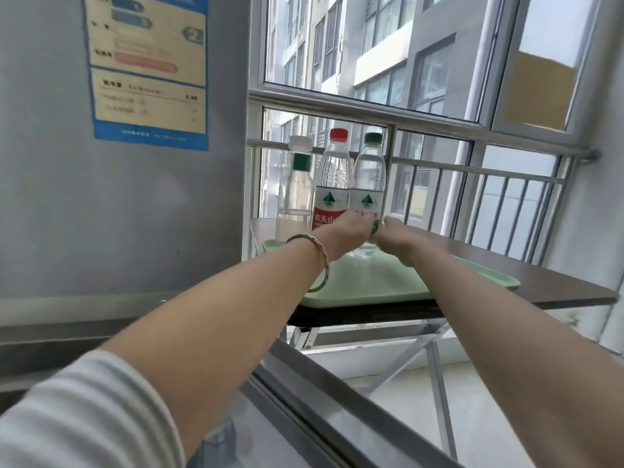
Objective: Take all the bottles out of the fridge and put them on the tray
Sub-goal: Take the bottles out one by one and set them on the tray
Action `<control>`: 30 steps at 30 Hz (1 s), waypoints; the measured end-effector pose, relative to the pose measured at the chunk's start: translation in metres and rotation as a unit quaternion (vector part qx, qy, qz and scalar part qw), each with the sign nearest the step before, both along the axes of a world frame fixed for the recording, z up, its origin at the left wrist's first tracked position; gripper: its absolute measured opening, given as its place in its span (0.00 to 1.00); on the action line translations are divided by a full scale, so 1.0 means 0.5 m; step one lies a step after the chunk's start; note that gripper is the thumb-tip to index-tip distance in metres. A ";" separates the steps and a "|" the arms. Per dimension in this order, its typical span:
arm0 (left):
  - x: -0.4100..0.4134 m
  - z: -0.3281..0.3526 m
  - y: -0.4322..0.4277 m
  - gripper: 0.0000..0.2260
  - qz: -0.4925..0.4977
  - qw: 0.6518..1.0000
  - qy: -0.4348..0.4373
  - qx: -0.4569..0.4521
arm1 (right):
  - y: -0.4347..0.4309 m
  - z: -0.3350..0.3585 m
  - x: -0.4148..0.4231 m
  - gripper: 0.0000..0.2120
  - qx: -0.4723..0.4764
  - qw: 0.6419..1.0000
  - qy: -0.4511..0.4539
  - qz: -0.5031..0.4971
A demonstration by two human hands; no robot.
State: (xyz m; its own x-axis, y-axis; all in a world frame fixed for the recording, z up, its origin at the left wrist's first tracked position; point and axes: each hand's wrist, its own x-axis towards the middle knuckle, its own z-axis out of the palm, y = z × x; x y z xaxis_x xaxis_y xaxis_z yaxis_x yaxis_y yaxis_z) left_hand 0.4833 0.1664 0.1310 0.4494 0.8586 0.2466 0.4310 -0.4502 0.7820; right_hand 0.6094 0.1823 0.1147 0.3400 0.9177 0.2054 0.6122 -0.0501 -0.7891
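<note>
Three clear bottles stand upright on a pale green tray (pixel 388 285). At the left is a bottle with a green collar and clear cap (pixel 295 197), in the middle a red-capped bottle (pixel 332 177), at the right a green-capped bottle (pixel 369 177). My left hand (pixel 347 234) wraps the lower part of the green-capped bottle from the left and covers the foot of the red-capped one. My right hand (pixel 401 238) closes on the green-capped bottle from the right. Both arms reach forward over the fridge's edge.
The tray lies on a dark folding table (pixel 557 282) by a window with a metal railing (pixel 472 170). A grey fridge wall with a blue label (pixel 148 72) fills the left. A glass-topped lid (pixel 337 410) runs below my arms.
</note>
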 end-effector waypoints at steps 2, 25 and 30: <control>-0.016 0.010 -0.021 0.17 0.015 1.000 0.005 -0.012 | -0.026 0.007 -0.017 0.20 0.030 0.998 -0.017 -0.056; -0.592 -0.139 -0.317 0.17 0.161 0.931 0.255 -0.205 | -0.337 -0.167 -0.644 0.13 -0.154 0.941 -0.129 0.270; -0.727 -0.294 -0.235 0.11 0.178 0.898 0.317 -0.247 | -0.247 -0.325 -0.775 0.08 -0.216 0.904 -0.188 0.319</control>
